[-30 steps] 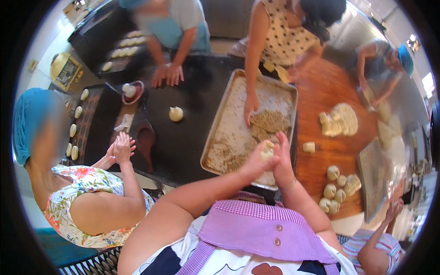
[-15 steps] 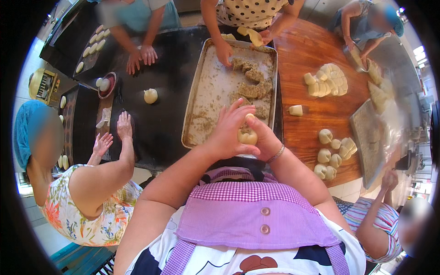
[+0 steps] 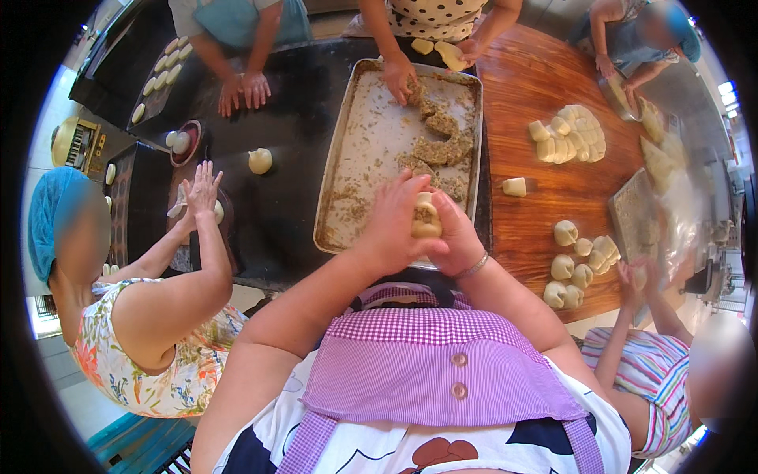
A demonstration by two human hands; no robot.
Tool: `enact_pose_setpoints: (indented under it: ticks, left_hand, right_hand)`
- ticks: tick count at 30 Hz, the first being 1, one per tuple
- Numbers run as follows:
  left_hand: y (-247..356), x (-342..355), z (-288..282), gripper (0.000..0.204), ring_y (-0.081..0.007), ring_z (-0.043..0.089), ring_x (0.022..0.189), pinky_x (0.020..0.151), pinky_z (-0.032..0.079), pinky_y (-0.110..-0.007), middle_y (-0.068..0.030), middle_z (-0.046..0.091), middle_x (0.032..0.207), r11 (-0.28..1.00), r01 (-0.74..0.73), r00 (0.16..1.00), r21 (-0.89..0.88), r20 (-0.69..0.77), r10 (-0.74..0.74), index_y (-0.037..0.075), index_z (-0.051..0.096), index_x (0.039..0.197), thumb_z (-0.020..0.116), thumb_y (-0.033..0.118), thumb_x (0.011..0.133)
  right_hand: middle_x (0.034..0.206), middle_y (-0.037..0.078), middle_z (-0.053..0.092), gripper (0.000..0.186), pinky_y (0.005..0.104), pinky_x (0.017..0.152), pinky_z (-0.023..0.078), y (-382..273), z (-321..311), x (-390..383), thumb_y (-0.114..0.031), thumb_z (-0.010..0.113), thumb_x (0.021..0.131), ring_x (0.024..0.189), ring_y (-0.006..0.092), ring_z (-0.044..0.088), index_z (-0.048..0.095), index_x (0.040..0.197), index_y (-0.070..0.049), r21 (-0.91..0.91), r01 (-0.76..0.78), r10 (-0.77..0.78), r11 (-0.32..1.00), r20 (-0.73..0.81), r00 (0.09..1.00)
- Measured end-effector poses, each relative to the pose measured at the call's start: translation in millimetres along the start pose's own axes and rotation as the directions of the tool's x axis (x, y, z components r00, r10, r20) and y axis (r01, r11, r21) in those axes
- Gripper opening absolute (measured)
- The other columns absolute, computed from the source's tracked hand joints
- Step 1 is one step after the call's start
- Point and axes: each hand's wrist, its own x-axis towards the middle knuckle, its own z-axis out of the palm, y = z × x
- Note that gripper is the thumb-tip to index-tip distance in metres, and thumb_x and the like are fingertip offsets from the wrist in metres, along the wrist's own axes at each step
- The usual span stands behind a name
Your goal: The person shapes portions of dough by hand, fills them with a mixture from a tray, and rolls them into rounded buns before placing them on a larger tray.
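Dough piece (image 3: pixel 427 227) inside the 2-hand grip (image 3: pixel 392 223)

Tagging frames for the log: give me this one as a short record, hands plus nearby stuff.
left grip: curled around dough piece, left side
right grip: same piece, right side
tray: metal, holds crumbly brown filling; a co-worker's hand reaches in
left of tray: dough ball on black surface
right of tray: several dough lumps on wooden surface
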Motion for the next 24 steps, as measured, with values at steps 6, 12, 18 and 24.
enact_pose_setpoints:
  ticks: [6, 12, 18, 24]
  left_hand:
    - [2.5, -0.3, 3.7, 0.052, -0.0358, 0.052, 0.118, 0.102, 0.039, -0.045, -0.0191, 0.057, 0.121, 0.930, -0.251, 0.968, -0.269, -0.092, 0.235, 0.000, 0.056, 0.116, 0.068, 0.039, 0.084]
    - [13.1, -1.5, -6.1, 0.056, -0.0331, 0.051, 0.114, 0.100, 0.040, -0.040, -0.0198, 0.051, 0.124, 0.939, -0.315, 0.941, -0.137, 0.083, 0.328, 0.001, 0.045, 0.128, 0.062, 0.037, 0.089]
    - [18.8, -23.2, 16.7, 0.057, -0.0315, 0.052, 0.111, 0.098, 0.040, -0.041, -0.0172, 0.052, 0.122, 0.968, -0.145, 0.972, -0.207, -0.213, 0.100, 0.001, 0.045, 0.128, 0.060, 0.043, 0.091]
    - [7.9, -19.1, 13.6, 0.024, -0.0309, 0.058, 0.107, 0.097, 0.043, -0.040, -0.0167, 0.061, 0.113, 0.935, -0.197, 0.956, -0.296, -0.269, 0.117, 0.000, 0.060, 0.105, 0.053, 0.020, 0.095]
  right_hand:
    - [0.130, 0.007, 0.048, 0.061, 0.0373, 0.098, 0.045, -3.1, 18.5, -19.1, -0.048, 0.058, 0.092, 0.117, 0.0215, 0.051, 0.036, 0.136, -0.013, 0.099, -0.040, 0.034, 0.994, 0.059, 0.998]
    - [0.129, 0.013, 0.051, 0.070, 0.0378, 0.095, 0.048, -23.5, 3.4, -23.5, -0.063, 0.043, 0.092, 0.117, 0.0243, 0.054, 0.038, 0.136, -0.008, 0.096, -0.223, 0.214, 0.970, 0.095, 0.972]
    - [0.132, 0.016, 0.049, 0.065, 0.0334, 0.098, 0.044, 14.7, 14.8, -24.3, -0.050, 0.036, 0.100, 0.117, 0.0224, 0.053, 0.027, 0.143, -0.002, -0.166, 0.281, -0.283, 0.945, 0.010, 0.959]
    - [0.140, 0.013, 0.043, 0.075, 0.0367, 0.107, 0.037, 21.9, 17.0, -21.3, -0.062, 0.032, 0.096, 0.127, 0.0230, 0.045, 0.026, 0.147, -0.008, -0.262, 0.243, -0.238, 0.934, 0.051, 0.970]
